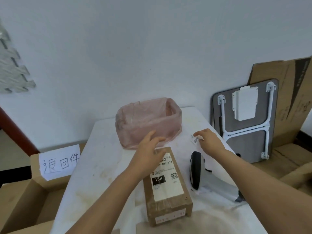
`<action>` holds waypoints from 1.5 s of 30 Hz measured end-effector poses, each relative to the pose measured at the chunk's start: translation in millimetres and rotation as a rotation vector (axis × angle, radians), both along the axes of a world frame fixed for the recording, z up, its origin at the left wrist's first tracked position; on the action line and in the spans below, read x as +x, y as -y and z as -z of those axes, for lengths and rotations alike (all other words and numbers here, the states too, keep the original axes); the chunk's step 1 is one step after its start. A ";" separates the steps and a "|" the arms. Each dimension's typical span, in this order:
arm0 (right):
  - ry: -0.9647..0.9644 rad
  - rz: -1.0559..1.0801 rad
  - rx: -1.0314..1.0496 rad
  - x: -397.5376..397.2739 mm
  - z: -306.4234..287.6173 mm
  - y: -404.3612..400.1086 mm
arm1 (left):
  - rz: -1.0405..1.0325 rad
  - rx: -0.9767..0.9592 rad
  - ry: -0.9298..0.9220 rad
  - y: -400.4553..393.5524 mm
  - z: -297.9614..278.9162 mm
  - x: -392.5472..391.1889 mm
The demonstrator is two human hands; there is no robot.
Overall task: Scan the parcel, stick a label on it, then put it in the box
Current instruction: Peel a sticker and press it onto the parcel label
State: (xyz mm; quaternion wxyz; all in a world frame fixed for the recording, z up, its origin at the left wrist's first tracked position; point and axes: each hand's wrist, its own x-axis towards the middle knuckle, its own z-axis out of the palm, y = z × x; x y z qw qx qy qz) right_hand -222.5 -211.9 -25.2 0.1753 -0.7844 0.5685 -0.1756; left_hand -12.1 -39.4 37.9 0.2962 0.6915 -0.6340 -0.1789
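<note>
Parcel (166, 184) under spread, empty left hand (148, 149); right hand (208, 141) beyond it, fingertips pinching small label (195, 139).

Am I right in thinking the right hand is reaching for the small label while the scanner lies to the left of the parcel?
Not quite: the head view shows the scanner lying to the right of the parcel. The right hand is indeed at the small label.

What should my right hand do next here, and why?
Probably pinch up the small label under the right hand and carry it to the parcel. The scanner lies set down, and the left hand hovers at the parcel's far end.
</note>
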 end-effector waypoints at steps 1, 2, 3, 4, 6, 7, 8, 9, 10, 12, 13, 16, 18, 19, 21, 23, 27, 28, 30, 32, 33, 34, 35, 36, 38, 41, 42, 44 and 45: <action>-0.024 -0.011 -0.007 -0.1 2.7 5.8 | 0.010 -0.013 -0.003 4.2 0.1 0.6; -0.044 -0.022 -0.015 0.1 5.1 10.3 | 0.018 -0.018 -0.007 8.3 0.9 1.9; -0.065 -0.036 -0.021 0.5 7.2 13.8 | 0.022 -0.014 -0.004 11.9 1.4 3.3; -0.090 -0.051 -0.026 1.0 8.7 16.4 | 0.019 -0.005 0.006 15.3 1.4 4.5; -0.145 -0.066 -0.038 2.1 10.8 20.0 | 0.009 0.007 0.019 20.7 0.9 6.2; -0.167 -0.066 -0.041 1.9 12.1 21.1 | 0.009 0.008 0.018 22.7 0.9 6.5; -0.178 -0.066 -0.043 1.8 13.4 22.0 | 0.012 0.006 0.014 24.2 0.9 6.4; -0.183 -0.065 -0.045 1.5 14.6 22.9 | 0.016 0.006 0.011 25.4 1.0 6.2; -0.184 -0.063 -0.050 1.5 15.1 23.9 | 0.019 0.009 0.011 26.6 1.0 5.6; -0.186 -0.048 -0.070 2.8 14.7 24.4 | 0.016 0.018 0.013 28.3 1.3 3.8; -0.183 -0.036 -0.094 3.8 13.9 24.1 | 0.015 0.023 0.011 28.5 1.3 2.8; -0.113 0.000 -0.167 3.1 9.3 20.2 | 0.020 0.013 0.003 26.1 1.0 0.8; 0.004 0.015 -0.175 1.5 0.4 13.9 | 0.024 -0.027 -0.015 23.1 -0.2 -0.9; 0.090 0.029 -0.169 1.3 -7.0 8.8 | 0.022 -0.056 -0.038 21.6 -1.0 -2.4; 0.294 0.065 -0.154 3.7 -25.7 -5.3 | 0.008 -0.110 -0.101 17.7 -4.8 -6.7; 0.479 0.080 -0.141 8.8 -45.5 -25.1 | -0.009 -0.142 -0.153 13.2 -10.0 -11.8; 0.713 0.025 -0.037 19.5 -69.0 -68.9 | -0.064 -0.148 -0.292 0.3 -20.1 -20.8; 0.736 -0.006 0.002 22.4 -70.7 -79.3 | -0.088 -0.138 -0.338 -4.4 -22.3 -22.4; 0.758 -0.057 0.072 28.3 -71.8 -98.8 | -0.128 -0.104 -0.461 -14.7 -25.3 -25.0; 0.786 -0.106 0.129 33.5 -72.1 -117.6 | -0.154 -0.062 -0.572 -26.8 -27.3 -26.9; 0.801 -0.130 0.149 35.4 -72.0 -126.7 | -0.159 -0.051 -0.602 -33.4 -27.3 -27.2; 0.817 -0.146 0.165 37.2 -72.2 -135.5 | -0.161 -0.045 -0.615 -40.0 -26.5 -27.4; 0.839 -0.155 0.183 38.1 -72.3 -143.6 | -0.161 -0.044 -0.625 -46.3 -25.3 -27.2; 0.879 -0.160 0.210 38.6 -73.6 -151.9 | -0.162 -0.047 -0.643 -52.3 -23.9 -26.7; 0.989 -0.160 0.293 38.8 -77.0 -167.1 | -0.178 -0.067 -0.725 -63.5 -21.4 -24.6; 1.129 -0.132 0.414 38.0 -77.9 -186.8 | -0.199 -0.098 -0.791 -78.3 -20.7 -21.4; 1.150 -0.121 0.446 38.1 -77.1 -192.9 | -0.203 -0.109 -0.788 -82.4 -21.0 -20.5; 1.139 -0.108 0.483 39.1 -74.4 -203.9 | -0.210 -0.135 -0.778 -90.3 -22.5 -20.2; 1.125 -0.107 0.494 39.8 -72.9 -208.7 | -0.213 -0.146 -0.768 -93.4 -23.3 -20.4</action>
